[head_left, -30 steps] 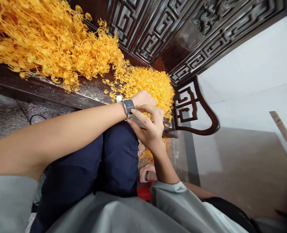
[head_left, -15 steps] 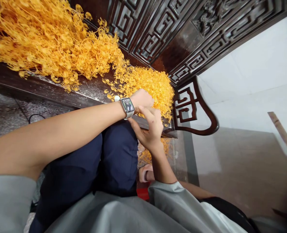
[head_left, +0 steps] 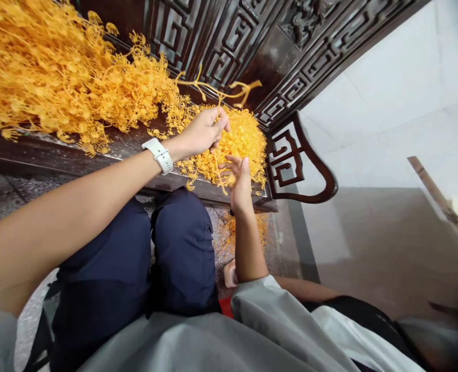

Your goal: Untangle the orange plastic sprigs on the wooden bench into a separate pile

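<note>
The left hand pinches a branching yellow stem above the right-hand yellow heap on the desk. The right hand is open, fingers spread near a dangling yellow strand; contact is unclear. The forked tips could hook the heap and drag pieces along. Sprigs overhanging the near edge could be brushed off by a forearm, and a light pinch could let the stem twist or slip.
</note>
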Action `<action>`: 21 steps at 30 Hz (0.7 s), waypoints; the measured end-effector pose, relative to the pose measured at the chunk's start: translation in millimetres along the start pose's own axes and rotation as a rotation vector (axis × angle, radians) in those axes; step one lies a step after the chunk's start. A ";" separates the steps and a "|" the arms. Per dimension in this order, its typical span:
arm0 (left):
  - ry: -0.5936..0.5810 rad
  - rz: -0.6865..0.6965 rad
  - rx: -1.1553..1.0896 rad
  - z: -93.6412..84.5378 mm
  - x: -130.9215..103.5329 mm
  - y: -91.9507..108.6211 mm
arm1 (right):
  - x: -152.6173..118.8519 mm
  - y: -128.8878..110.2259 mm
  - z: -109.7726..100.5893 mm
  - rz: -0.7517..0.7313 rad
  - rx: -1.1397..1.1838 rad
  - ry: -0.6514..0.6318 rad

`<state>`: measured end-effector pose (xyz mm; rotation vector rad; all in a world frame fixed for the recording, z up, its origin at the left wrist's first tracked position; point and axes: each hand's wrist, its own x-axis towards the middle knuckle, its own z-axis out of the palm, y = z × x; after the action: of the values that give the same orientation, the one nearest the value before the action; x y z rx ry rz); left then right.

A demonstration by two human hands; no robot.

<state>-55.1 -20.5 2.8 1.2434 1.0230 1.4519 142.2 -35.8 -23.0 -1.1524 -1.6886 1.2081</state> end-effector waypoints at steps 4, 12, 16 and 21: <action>-0.030 0.039 -0.019 5.0 -5.2 4.3 | 12.1 -11.1 28.0 0.073 0.204 -0.082; 0.296 -0.065 -0.186 4.4 -2.3 6.0 | 15.7 -3.3 45.0 -0.514 -0.221 0.233; 0.553 -0.172 -0.338 -15.4 11.9 -6.9 | -46.3 -30.3 45.0 -1.024 -0.344 0.119; 0.732 -0.207 -0.433 -42.8 10.0 -7.5 | -74.9 -63.5 17.2 -0.879 0.047 -0.653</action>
<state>-97.0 -9.9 -8.4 0.2716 1.1675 1.8775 134.7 -121.1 28.1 0.1213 -2.2490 1.0520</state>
